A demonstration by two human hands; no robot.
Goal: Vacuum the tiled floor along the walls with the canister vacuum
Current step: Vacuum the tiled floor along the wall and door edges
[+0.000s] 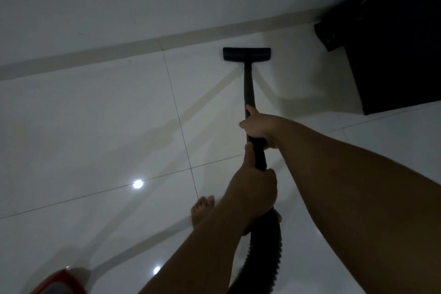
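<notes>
The black floor nozzle (246, 54) rests flat on the glossy white tiled floor (95, 126), just short of the beige skirting (119, 49) under the white wall. A black wand (248, 86) runs from it back toward me. My right hand (261, 127) grips the wand higher up. My left hand (254, 186) holds it lower, where the ribbed black hose (265, 258) begins. The red and grey canister (63, 283) shows only as a corner at the bottom left.
A dark cabinet (393, 55) stands at the right against the wall, with a small black box (334, 33) at its near corner, right of the nozzle. My bare foot (201, 210) is on the tile near the hose. Ceiling lights reflect on the floor.
</notes>
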